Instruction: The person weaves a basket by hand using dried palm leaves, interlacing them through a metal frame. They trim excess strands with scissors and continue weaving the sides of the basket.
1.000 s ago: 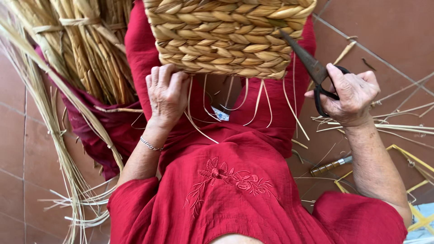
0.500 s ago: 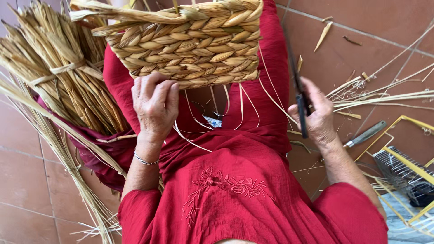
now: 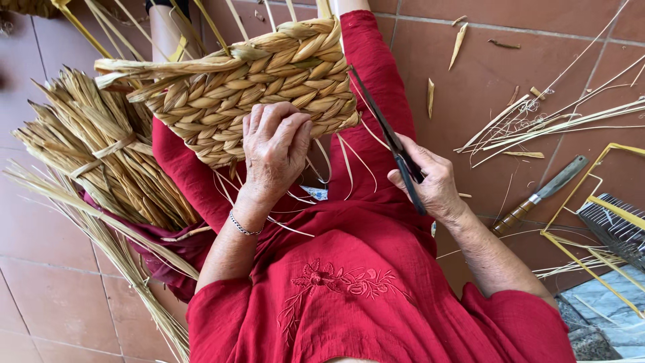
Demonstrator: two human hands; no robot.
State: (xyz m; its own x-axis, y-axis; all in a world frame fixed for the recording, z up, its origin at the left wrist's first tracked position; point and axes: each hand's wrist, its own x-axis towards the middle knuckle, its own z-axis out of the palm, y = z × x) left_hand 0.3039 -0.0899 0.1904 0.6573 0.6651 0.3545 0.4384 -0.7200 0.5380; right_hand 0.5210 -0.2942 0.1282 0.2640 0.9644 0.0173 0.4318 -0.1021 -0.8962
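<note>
A woven straw basket (image 3: 222,87) rests on my lap, over my red dress. My left hand (image 3: 275,148) presses flat on its near side, fingers curled over the weave, with loose straw ends hanging below it. My right hand (image 3: 433,181) grips black scissors (image 3: 386,138), whose blades point up and left, with their tip near the basket's right edge. A thin bracelet sits on my left wrist.
Tied bundles of dried straw (image 3: 101,154) lie at my left on the tiled floor. Loose straw strands (image 3: 551,121) and clippings are scattered at the right. A wooden-handled knife (image 3: 541,195) lies beside a yellow wire frame (image 3: 591,222).
The view has shifted, so the basket now sits lower and left in frame. My right hand has brought the scissors in toward the basket's right edge. My left hand stays on the weave.
</note>
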